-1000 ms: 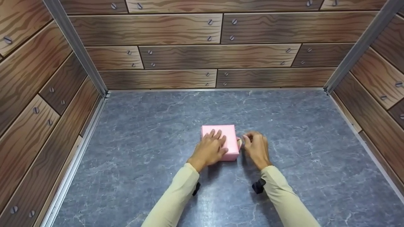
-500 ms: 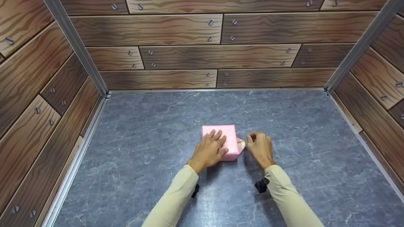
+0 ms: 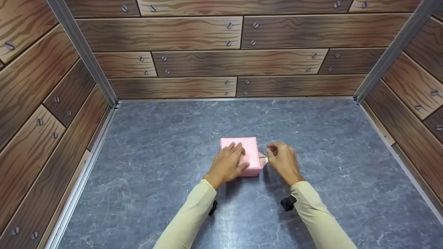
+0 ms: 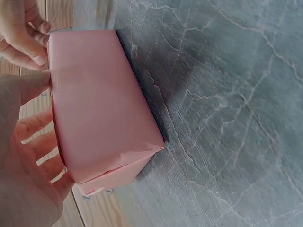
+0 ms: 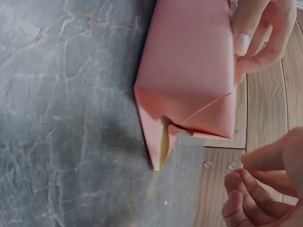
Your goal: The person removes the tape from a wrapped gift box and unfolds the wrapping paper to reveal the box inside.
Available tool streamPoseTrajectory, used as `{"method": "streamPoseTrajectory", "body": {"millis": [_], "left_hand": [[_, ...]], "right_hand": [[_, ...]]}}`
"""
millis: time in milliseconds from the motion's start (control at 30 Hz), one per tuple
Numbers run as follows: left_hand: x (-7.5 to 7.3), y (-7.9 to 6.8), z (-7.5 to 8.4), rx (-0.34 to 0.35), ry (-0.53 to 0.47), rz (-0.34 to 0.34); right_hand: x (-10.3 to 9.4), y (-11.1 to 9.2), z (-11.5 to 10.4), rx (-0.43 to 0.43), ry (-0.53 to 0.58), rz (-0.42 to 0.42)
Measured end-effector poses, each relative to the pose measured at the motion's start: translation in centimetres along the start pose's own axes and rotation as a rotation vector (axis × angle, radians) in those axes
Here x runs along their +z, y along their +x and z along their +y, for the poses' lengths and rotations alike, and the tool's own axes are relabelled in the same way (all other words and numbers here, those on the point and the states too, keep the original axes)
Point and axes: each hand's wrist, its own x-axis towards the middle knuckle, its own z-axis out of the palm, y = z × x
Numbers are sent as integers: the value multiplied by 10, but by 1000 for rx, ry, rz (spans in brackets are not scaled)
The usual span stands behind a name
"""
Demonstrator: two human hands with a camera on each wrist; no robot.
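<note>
The box [image 3: 251,149] is presumably steadied by the left hand [image 3: 226,162], grip apart; beside the flap [image 3: 263,161], the right hand [image 3: 282,159] is drawn together.

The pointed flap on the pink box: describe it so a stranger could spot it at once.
On the grey marbled table sits a pink box, with the person's left hand resting on its top. At the box's end nearer the right hand, a pointed flap juts out low. Unlike the flatter pink faces around it, it sticks outward and shows a pale yellowish inside.
</note>
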Motion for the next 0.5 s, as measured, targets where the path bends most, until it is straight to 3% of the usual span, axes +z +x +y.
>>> {"method": "streamPoseTrajectory", "body": {"millis": [267, 500], "left_hand": [[-1, -3, -3, 41, -1, 25], [-4, -8, -10, 70, -34, 54]], "right_hand": [[1, -7, -20, -192, -57, -155], [5, -14, -30, -281, -43, -219]]}}
